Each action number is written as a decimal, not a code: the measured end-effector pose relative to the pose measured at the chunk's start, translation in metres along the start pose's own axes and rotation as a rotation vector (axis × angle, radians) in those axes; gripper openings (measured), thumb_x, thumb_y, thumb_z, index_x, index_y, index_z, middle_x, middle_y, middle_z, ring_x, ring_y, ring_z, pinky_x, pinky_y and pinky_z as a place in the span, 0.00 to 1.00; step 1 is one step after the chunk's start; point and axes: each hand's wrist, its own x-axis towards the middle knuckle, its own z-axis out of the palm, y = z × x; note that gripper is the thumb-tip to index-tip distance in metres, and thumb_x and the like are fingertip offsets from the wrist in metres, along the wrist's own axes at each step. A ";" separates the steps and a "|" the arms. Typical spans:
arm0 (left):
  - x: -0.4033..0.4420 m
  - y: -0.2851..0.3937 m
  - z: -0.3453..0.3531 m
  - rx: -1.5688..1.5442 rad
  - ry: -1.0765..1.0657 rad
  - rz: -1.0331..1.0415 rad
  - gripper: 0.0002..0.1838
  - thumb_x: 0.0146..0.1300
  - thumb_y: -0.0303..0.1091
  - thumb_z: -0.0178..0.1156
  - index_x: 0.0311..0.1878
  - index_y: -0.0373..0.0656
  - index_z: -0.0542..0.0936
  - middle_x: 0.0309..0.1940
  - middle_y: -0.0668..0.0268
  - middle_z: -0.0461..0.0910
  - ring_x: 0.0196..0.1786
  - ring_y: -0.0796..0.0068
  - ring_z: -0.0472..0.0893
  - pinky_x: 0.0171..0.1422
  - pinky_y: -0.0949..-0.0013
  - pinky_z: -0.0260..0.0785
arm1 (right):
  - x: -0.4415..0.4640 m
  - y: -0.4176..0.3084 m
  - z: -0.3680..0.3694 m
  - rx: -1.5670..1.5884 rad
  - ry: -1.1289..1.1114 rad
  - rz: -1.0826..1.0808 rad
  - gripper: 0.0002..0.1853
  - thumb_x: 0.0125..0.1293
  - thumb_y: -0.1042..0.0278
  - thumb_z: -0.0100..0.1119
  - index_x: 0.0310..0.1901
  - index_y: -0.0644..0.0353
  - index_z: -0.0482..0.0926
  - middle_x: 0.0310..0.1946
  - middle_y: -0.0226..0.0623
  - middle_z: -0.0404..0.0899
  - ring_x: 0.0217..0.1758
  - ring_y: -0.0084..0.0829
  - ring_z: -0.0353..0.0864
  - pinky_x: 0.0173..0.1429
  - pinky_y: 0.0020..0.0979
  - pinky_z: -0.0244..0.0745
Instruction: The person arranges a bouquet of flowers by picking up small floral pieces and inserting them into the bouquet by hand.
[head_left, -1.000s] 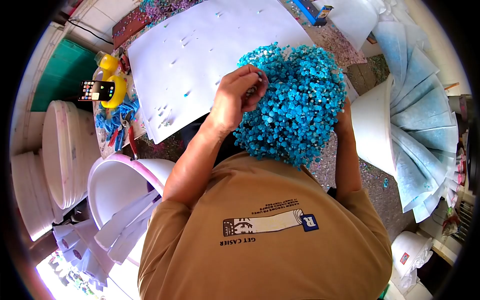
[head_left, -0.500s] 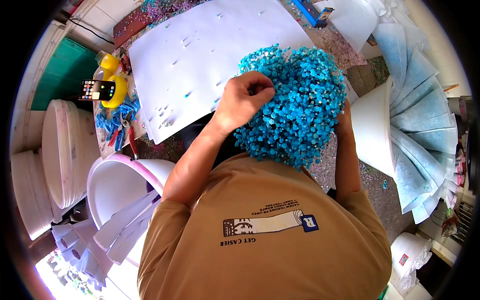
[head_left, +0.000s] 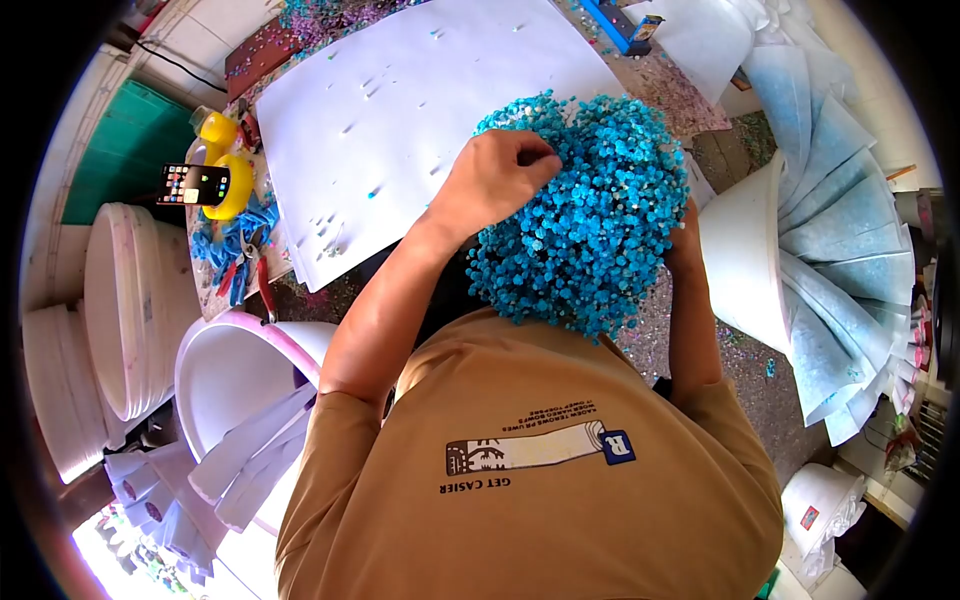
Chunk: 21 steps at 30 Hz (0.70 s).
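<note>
left hand point(head_left: 490, 182) has blue flowers point(head_left: 590, 230) just to its right.

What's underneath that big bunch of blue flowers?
Part of the right hand shows at the edge of the blue flowers, disappearing beneath them. Its fingertips and whatever else is under there are covered from view.

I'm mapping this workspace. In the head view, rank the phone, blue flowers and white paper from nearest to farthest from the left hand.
1. Blue flowers: right beside the left hand.
2. White paper: beyond it, leftward.
3. Phone: far left, past the paper.
</note>
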 end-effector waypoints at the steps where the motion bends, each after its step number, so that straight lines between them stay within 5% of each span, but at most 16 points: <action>1: -0.001 0.005 -0.002 0.053 -0.046 -0.018 0.14 0.65 0.36 0.65 0.43 0.32 0.85 0.31 0.60 0.85 0.34 0.76 0.79 0.44 0.69 0.73 | 0.000 -0.002 0.002 -0.006 0.001 -0.002 0.50 0.43 0.53 0.74 0.70 0.64 0.66 0.61 0.36 0.77 0.63 0.32 0.77 0.68 0.35 0.71; 5: -0.003 0.002 -0.002 0.073 -0.113 -0.086 0.13 0.61 0.35 0.64 0.43 0.35 0.86 0.35 0.52 0.86 0.38 0.61 0.85 0.48 0.63 0.76 | -0.002 -0.006 0.006 0.009 0.033 0.028 0.49 0.45 0.54 0.73 0.70 0.64 0.67 0.60 0.35 0.78 0.62 0.31 0.78 0.67 0.35 0.71; 7: -0.006 -0.002 0.000 -0.056 -0.012 0.014 0.11 0.64 0.32 0.65 0.43 0.34 0.85 0.28 0.66 0.81 0.30 0.80 0.75 0.35 0.72 0.69 | -0.005 -0.007 0.007 0.104 0.076 0.087 0.48 0.45 0.55 0.73 0.69 0.64 0.67 0.59 0.35 0.78 0.61 0.31 0.78 0.67 0.34 0.72; 8: -0.009 -0.002 0.000 -0.057 -0.013 0.011 0.11 0.64 0.32 0.65 0.43 0.34 0.85 0.28 0.66 0.81 0.30 0.80 0.75 0.35 0.72 0.69 | -0.005 -0.007 0.006 0.104 0.077 0.091 0.48 0.45 0.55 0.73 0.69 0.64 0.67 0.59 0.35 0.78 0.61 0.31 0.78 0.67 0.34 0.72; 11: -0.022 -0.003 -0.007 -0.898 -0.003 -0.287 0.08 0.69 0.33 0.58 0.40 0.37 0.77 0.24 0.72 0.69 0.22 0.85 0.60 0.24 0.78 0.47 | -0.005 -0.003 -0.001 0.075 0.032 0.047 0.48 0.45 0.53 0.73 0.69 0.64 0.67 0.59 0.35 0.78 0.61 0.30 0.78 0.66 0.34 0.72; 14: -0.040 -0.012 -0.012 -1.103 -0.010 -0.277 0.08 0.71 0.33 0.53 0.41 0.38 0.75 0.25 0.70 0.69 0.22 0.84 0.59 0.23 0.78 0.48 | -0.004 0.001 -0.003 0.059 -0.008 0.014 0.49 0.45 0.51 0.73 0.70 0.64 0.67 0.59 0.35 0.78 0.61 0.30 0.78 0.66 0.34 0.72; 19: -0.061 -0.005 -0.012 -0.892 -0.080 -0.307 0.07 0.70 0.30 0.55 0.45 0.38 0.78 0.29 0.67 0.74 0.22 0.86 0.60 0.22 0.80 0.45 | -0.001 0.011 -0.008 0.059 -0.009 0.042 0.53 0.43 0.46 0.73 0.71 0.64 0.65 0.60 0.36 0.77 0.62 0.31 0.78 0.67 0.35 0.72; 21: -0.061 -0.002 -0.009 -0.682 -0.105 -0.293 0.08 0.69 0.30 0.58 0.45 0.36 0.80 0.31 0.68 0.77 0.24 0.85 0.66 0.25 0.78 0.55 | -0.001 0.008 -0.005 0.050 -0.005 0.041 0.53 0.42 0.46 0.73 0.71 0.64 0.65 0.61 0.36 0.77 0.62 0.32 0.77 0.67 0.35 0.72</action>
